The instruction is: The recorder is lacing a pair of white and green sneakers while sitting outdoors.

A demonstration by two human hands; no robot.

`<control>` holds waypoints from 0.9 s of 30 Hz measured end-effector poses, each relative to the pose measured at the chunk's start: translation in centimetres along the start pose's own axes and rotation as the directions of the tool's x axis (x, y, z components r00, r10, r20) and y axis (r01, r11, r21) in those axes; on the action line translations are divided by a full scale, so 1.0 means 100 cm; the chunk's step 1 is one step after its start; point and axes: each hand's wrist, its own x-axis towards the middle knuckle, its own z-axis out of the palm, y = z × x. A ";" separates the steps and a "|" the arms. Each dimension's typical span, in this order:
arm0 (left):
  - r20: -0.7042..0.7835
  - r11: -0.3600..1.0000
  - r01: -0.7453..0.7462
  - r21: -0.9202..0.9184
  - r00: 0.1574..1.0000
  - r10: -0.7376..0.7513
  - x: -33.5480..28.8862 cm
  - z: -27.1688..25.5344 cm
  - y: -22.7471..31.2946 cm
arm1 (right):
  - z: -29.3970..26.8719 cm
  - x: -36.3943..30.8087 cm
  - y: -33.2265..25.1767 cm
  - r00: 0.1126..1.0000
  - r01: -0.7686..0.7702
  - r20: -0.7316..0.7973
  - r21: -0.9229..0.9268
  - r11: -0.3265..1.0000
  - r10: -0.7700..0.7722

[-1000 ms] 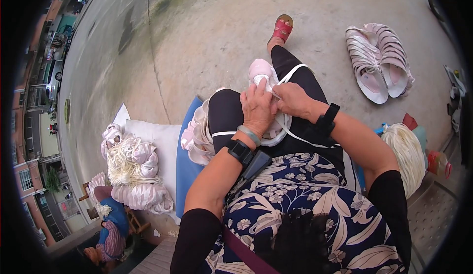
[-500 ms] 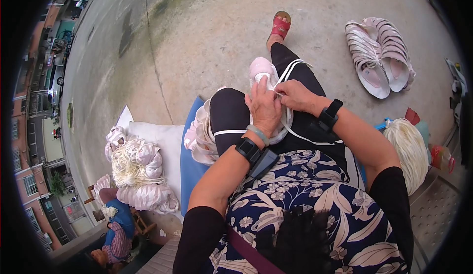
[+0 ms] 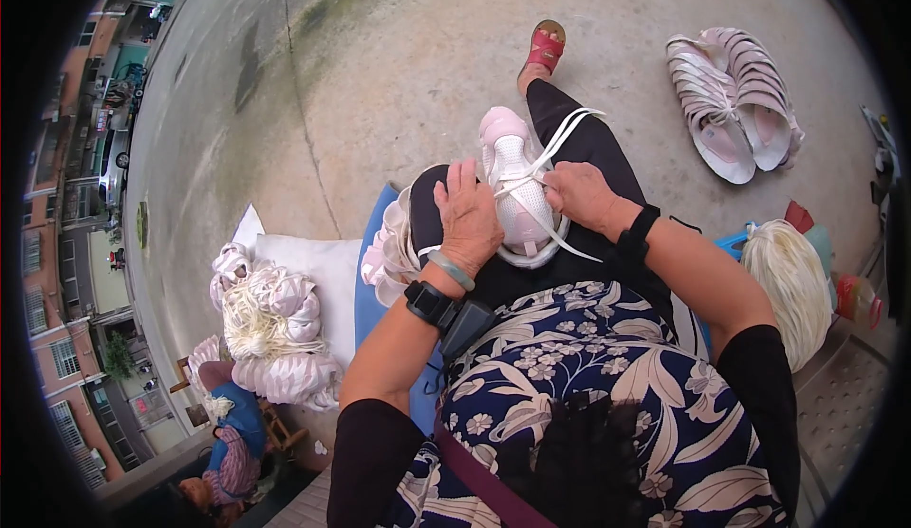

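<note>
A pink and white sneaker upper (image 3: 503, 139) lies across my lap, its pink toe pointing away from me. White shoelace (image 3: 566, 139) crosses over its mesh tongue, with loose ends trailing past the right side and down towards the heel. Left of the upper, my left hand (image 3: 467, 215) is closed on a strand of lace, the fingertips partly hidden. My right hand (image 3: 584, 196) makes a fist at the upper's right edge, pinching lace beside the crossing.
More pink-white uppers (image 3: 380, 258) sit against a blue surface by my left knee. Bundled uppers and laces (image 3: 270, 310) lie on a white sheet (image 3: 318, 262). Two rows of nested uppers (image 3: 731, 101) rest on concrete at far right. A hank of white laces (image 3: 786, 286) hangs beside my right arm.
My hands have moved apart from above the upper, the left one leftward and the right slightly rightward. The laces now show crossed over the tongue, and the strand across my left thigh is gone.
</note>
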 end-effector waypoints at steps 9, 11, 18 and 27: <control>0.025 0.868 0.387 0.310 0.910 -0.415 -0.125 -0.043 -0.130 | 0.005 0.002 0.011 0.998 0.051 -0.032 0.078 0.996 -0.049; 0.061 0.882 0.404 0.243 0.901 -0.430 -0.128 -0.037 -0.132 | -0.006 0.006 0.008 0.968 -0.250 0.080 0.408 0.878 0.238; -0.150 0.973 0.136 -0.187 0.975 -0.165 -0.059 -0.014 -0.087 | 0.007 0.041 0.024 0.972 0.083 -0.232 0.224 0.971 -0.029; -0.218 0.960 -0.050 -0.274 0.976 -0.012 0.004 0.016 -0.030 | 0.002 0.059 0.013 0.999 0.021 0.036 0.273 0.962 -0.032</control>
